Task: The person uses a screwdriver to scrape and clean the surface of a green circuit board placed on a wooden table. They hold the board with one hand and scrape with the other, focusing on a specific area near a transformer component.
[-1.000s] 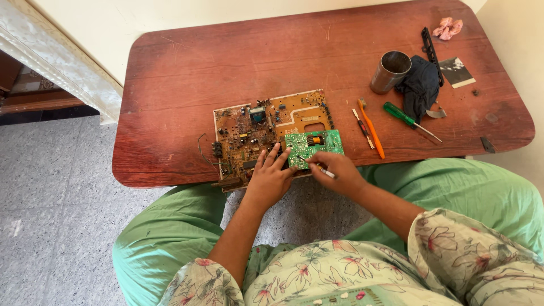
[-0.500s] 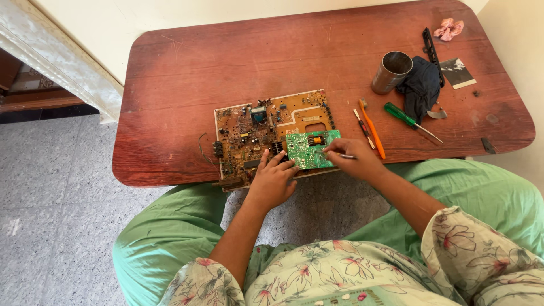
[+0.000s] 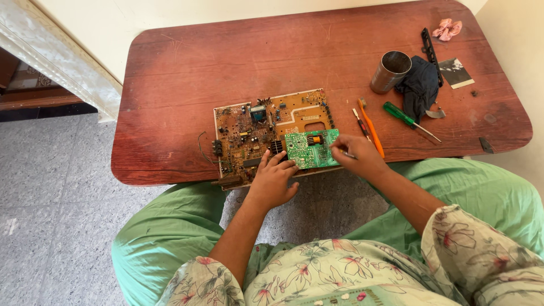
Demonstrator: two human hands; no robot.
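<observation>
Head view, looking down over my knees at a low red-brown wooden table (image 3: 238, 62). Near its front edge lies a large brown circuit board (image 3: 249, 133), crowded with small components; a smaller green circuit board (image 3: 309, 148) rests on its front right corner, overlapping it.

My left hand (image 3: 273, 182) lies flat, fingers spread, with the fingertips pressing on the front edge of the brown board and touching the left edge of the green one. My right hand (image 3: 358, 156) is closed in a pinch on a thin metal tool (image 3: 347, 154), its fingers bunched at the right edge of the green board; the tool's working end is hidden by the fingers, so I cannot tell where it touches.

Just beside the right hand, on the far side, lie an orange-handled tool (image 3: 371, 126) and a slim red-handled one (image 3: 358, 120), side by side. Further right, a green-handled screwdriver (image 3: 409, 120) lies slantwise, apart from both hands. Behind it stand a metal cup (image 3: 390, 71) and, touching it, a crumpled dark cloth (image 3: 420, 86). A black strip (image 3: 429, 47), a small dark card (image 3: 456, 72) and a pink scrap (image 3: 446, 28) occupy the far right corner.

Nothing lies between the hands and the boards; my green-clad knees (image 3: 170, 226) sit under the table's front edge, over a grey speckled floor (image 3: 51, 187).
</observation>
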